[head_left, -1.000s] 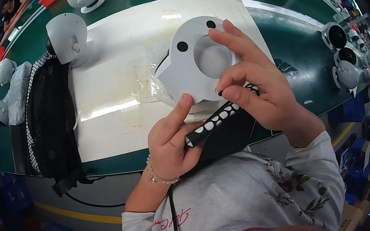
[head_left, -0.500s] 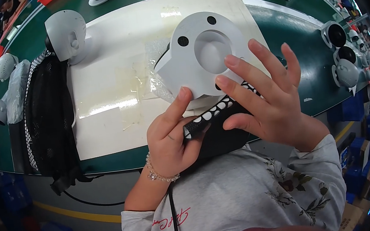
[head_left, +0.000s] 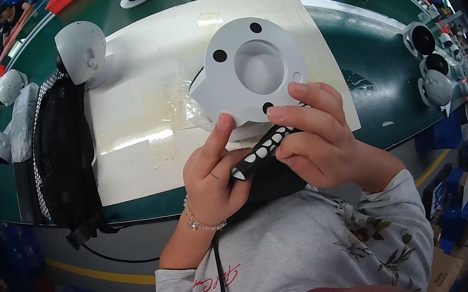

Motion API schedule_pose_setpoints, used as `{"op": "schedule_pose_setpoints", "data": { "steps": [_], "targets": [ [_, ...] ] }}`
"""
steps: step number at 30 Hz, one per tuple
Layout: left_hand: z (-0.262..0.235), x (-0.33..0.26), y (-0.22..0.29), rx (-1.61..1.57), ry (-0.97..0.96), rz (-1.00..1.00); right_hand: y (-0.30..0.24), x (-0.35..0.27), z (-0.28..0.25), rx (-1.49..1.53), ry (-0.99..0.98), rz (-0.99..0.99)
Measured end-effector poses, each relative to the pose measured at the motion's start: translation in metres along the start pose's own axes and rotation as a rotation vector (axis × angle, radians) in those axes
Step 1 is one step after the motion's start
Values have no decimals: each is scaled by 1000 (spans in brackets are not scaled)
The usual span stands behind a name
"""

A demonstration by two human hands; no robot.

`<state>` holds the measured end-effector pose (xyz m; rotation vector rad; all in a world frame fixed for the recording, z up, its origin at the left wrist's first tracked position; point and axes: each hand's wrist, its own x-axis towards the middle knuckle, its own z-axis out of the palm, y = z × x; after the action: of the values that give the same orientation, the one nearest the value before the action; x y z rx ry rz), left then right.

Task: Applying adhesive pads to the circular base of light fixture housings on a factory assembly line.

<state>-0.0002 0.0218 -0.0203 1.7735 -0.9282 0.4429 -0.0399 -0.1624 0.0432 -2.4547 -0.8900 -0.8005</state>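
A white security camera is tipped so its round base, with a hollow in the middle, faces me. Three black round pads sit on the base, and a bare round recess shows near its right rim. My left hand is closed on the camera, thumb on the base edge, with the end of a curled black strip of round pads, white dots between, against its fingers. My right hand curls in from the right. Its thumb side meets the strip, and a fingertip rests by the lowest pad.
White board covers part of the green table. A black mesh bag hangs over the left edge, beside another white camera. More cameras stand at the right; people are at work far off.
My right hand has moved left and down; its spread fingers have curled in to the base and strip. The camera has shifted slightly left. My left hand keeps its grip.
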Motion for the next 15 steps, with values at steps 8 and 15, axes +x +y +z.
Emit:
{"op": "schedule_pose_setpoints", "data": {
  "steps": [8,15],
  "targets": [
    [2,-1,-3,-45,36,-13,7,-4,3,-88,-73,-159],
    [1,-1,1,-33,34,-31,43,9,-20,237,117,405]
  ]
}}
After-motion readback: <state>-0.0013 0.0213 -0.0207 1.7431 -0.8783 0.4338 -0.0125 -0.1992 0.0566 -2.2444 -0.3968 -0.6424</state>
